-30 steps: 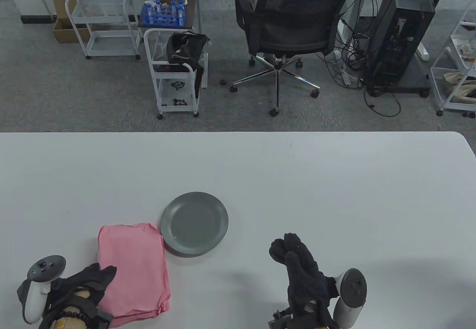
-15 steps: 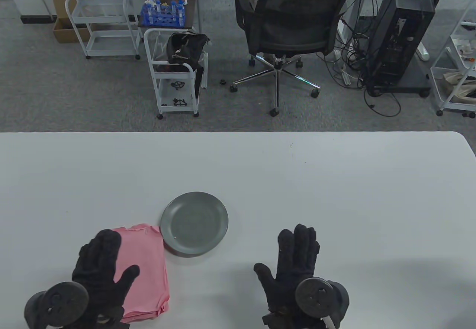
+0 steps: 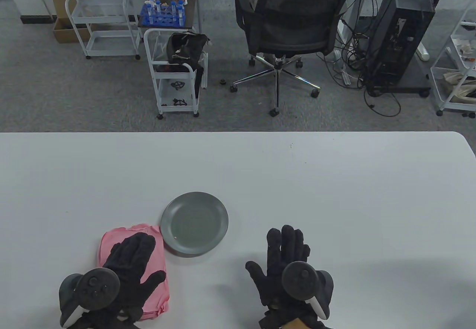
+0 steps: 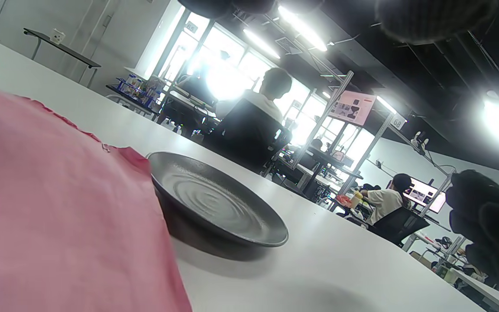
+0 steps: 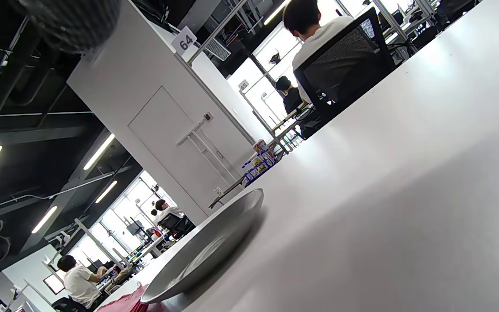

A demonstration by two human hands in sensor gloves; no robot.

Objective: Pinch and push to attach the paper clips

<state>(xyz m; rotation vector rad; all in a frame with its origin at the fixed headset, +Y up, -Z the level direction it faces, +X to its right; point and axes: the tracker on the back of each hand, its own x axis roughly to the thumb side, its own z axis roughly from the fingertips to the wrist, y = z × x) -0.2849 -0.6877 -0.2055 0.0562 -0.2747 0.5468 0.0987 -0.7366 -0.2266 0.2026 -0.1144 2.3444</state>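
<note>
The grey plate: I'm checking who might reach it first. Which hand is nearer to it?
Left. The left hand lies on the pink paper stack just beside the grey plate; the right hand rests on the table, farther off.

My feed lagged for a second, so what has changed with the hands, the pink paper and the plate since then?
The left hand turned palm-down and slid right and forward over the pink paper stack. The right hand uncurled to flat, spread fingers, then drew slightly back and left; it holds nothing. The grey plate and the stack did not move.
</note>
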